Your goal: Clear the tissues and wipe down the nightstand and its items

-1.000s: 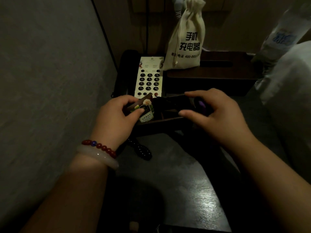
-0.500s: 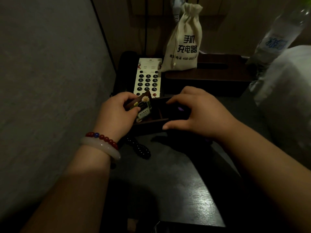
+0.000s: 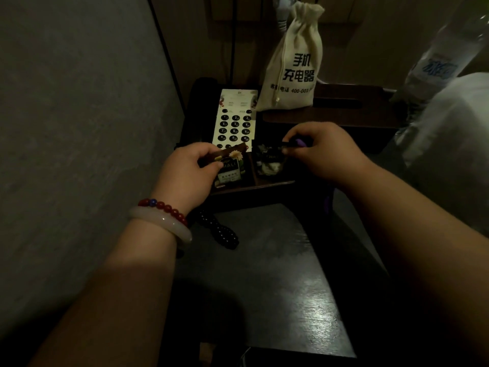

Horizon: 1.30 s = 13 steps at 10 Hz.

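A: What lies nearest, low in the frame?
B: The dark tabletop (image 3: 277,300), bare and glossy, with a string of black beads (image 3: 219,231) just below the left wrist.

A: And the hands at mid-frame?
B: The left hand (image 3: 185,173) has its fingers pinched on a tea sachet (image 3: 230,168) in the divided wooden tray (image 3: 264,184). The right hand (image 3: 325,154) has its fingers closed on a dark packet (image 3: 270,160) in the next compartment.

A: Farther up?
B: A telephone (image 3: 234,120), then a cloth pouch (image 3: 293,62) standing on the tissue box (image 3: 338,112).
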Each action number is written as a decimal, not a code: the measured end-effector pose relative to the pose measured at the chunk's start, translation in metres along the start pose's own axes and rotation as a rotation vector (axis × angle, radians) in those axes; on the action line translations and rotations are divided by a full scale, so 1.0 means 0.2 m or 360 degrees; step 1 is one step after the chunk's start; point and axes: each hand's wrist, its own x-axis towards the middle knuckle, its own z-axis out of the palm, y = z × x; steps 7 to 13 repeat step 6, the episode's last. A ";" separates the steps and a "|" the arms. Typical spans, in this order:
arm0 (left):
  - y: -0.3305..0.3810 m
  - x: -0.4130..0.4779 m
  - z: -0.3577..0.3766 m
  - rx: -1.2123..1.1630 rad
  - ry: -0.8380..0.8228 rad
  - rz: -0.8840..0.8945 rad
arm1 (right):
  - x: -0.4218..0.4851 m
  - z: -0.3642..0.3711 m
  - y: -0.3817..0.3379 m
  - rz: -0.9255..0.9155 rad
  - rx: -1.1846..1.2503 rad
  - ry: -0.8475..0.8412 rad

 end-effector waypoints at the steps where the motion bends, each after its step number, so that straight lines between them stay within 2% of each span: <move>1: -0.01 0.00 0.01 -0.0054 0.0045 0.0000 | 0.04 -0.01 -0.01 -0.0004 -0.0110 0.0063; 2: -0.02 0.00 0.02 -0.0091 0.0060 -0.0023 | 0.06 0.00 -0.01 0.0132 -0.0024 0.0053; 4: -0.02 0.00 0.02 -0.0127 0.0046 0.0014 | 0.03 -0.01 0.01 0.0205 0.0078 0.0066; 5: -0.02 0.00 0.01 -0.0112 0.0091 0.0025 | -0.03 -0.08 0.01 0.0227 0.0088 0.0184; 6: 0.01 -0.01 -0.01 -0.0048 0.0367 0.0128 | -0.14 -0.14 0.02 0.0212 0.0161 0.0562; 13: 0.01 -0.01 -0.01 -0.0048 0.0367 0.0128 | -0.14 -0.14 0.02 0.0212 0.0161 0.0562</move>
